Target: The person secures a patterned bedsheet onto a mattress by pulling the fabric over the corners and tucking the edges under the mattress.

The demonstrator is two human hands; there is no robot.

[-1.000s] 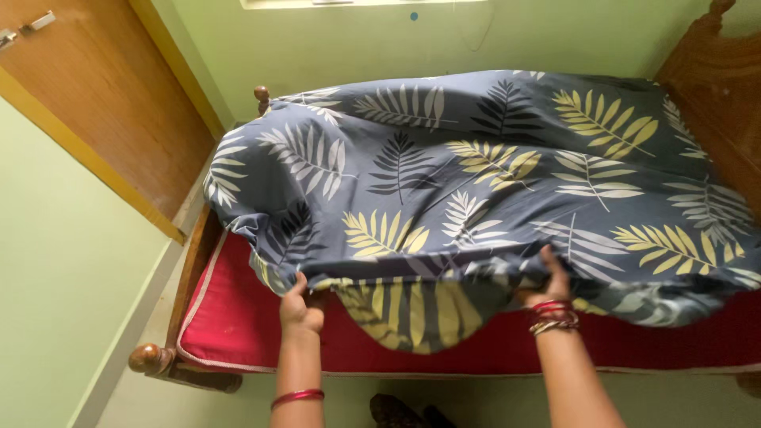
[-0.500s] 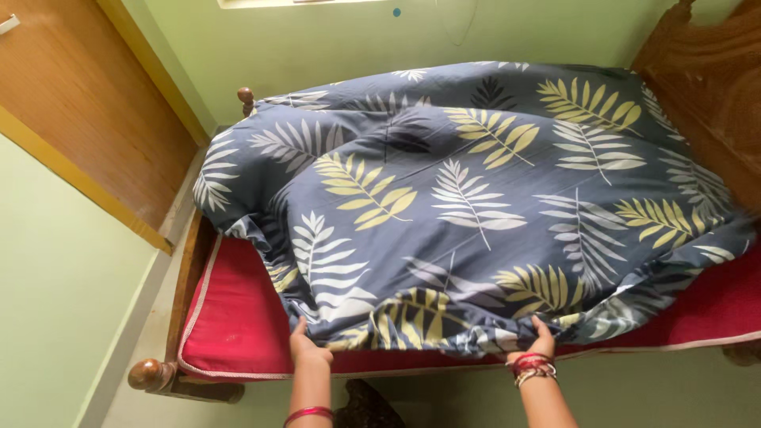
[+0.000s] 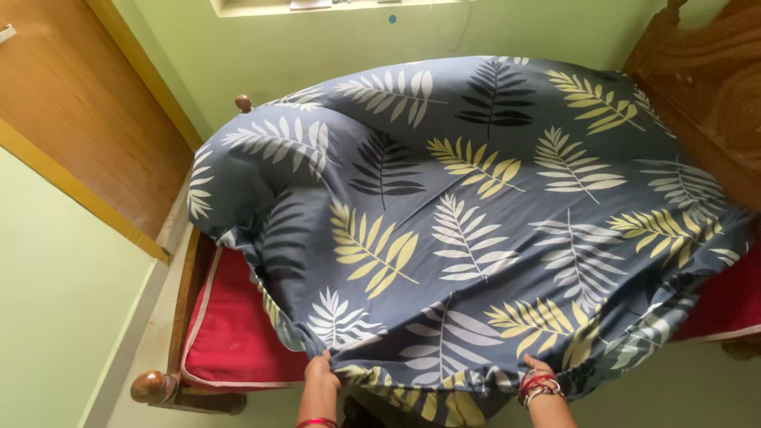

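Observation:
A blue-grey bedsheet [image 3: 476, 214] printed with white, yellow and dark leaves billows over the bed, puffed up with air. My left hand [image 3: 320, 372] grips its near edge at the lower middle. My right hand [image 3: 539, 377], with red bangles on the wrist, grips the same edge further right. The sheet covers most of the red mattress [image 3: 234, 333], which shows bare at the left and at the far right.
The wooden bed frame has a round knob [image 3: 149, 386] at the near left corner and a carved headboard [image 3: 701, 87] at the right. A wooden door [image 3: 79, 103] stands at the left. Green walls surround the bed.
The sheet has ballooned higher and spread further over the mattress. Both my hands have drawn its near edge down and toward me, past the front edge of the bed.

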